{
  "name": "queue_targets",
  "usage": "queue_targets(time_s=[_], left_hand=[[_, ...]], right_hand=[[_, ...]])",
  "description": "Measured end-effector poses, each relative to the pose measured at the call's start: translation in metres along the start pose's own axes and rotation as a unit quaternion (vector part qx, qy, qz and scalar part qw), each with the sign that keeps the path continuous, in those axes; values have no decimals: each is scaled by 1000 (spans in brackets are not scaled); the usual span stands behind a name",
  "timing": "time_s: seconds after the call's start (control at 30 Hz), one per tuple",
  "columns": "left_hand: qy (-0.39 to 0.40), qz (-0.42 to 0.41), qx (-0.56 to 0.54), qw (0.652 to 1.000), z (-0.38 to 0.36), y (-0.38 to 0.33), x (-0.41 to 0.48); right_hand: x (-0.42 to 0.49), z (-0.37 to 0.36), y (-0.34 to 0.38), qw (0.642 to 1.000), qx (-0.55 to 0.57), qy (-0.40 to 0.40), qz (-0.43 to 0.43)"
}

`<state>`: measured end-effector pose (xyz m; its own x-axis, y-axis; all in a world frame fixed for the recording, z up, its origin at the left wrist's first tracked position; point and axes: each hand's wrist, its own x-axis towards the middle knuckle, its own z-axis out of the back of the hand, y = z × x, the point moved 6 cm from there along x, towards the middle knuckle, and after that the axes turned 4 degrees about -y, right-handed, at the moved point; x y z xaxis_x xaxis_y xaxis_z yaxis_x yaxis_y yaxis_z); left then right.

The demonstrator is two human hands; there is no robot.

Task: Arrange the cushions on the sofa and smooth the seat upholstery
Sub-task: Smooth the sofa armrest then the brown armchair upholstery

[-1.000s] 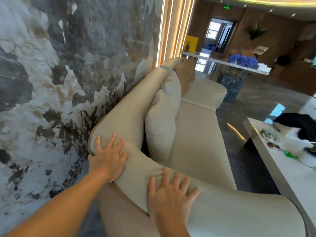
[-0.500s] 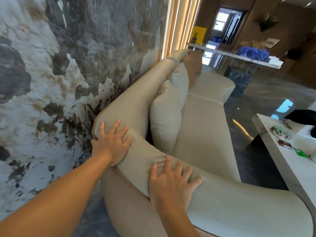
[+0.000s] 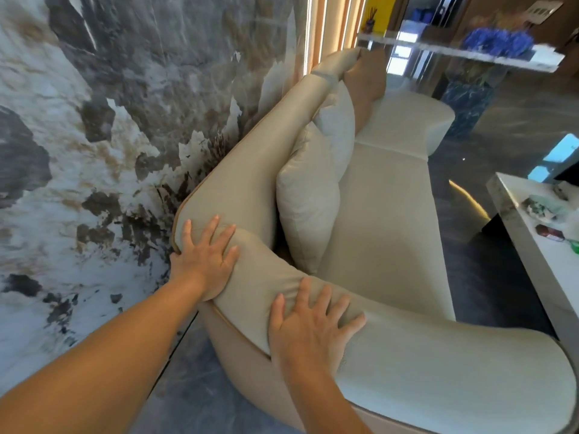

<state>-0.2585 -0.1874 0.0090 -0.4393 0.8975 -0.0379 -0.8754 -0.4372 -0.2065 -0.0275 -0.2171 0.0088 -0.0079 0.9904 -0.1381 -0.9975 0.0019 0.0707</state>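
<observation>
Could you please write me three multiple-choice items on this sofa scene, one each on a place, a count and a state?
1. Where does the left hand rest?
A. on the sofa's corner by the wall
B. on the seat
C. on the white table

2. How many cushions lean along the sofa back?
A. one
B. three
C. five

3. How is the right hand?
A. clenched
B. open, flat on the armrest
C. gripping a cushion

Key: 1 A, its fingers spread over the corner; 2 B, near cream cushion, white cushion, tan cushion; 3 B, fingers splayed.
</observation>
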Motion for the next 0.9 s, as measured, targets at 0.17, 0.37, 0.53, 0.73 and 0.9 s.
queue_targets(time_s=[0.17,0.37,0.53,0.73,0.9], left_hand=[[205,-42,77,975,43,-26,-24],[383,-213,240,866,118,-87,-180],[267,-331,267,865,223,-127,-295],[179,-452,247,838,290,-158,-427],[224,-579,235,748,284,-187,-555]], right_hand=[[-5,23,-22,977,53,186,88],[-109,94,-58,930,42,348,110],[-217,229,-120,975,64,211,-1],[-395,326,-196,975,131,111,-141],[-550,316,-252,946,146,112,-265]])
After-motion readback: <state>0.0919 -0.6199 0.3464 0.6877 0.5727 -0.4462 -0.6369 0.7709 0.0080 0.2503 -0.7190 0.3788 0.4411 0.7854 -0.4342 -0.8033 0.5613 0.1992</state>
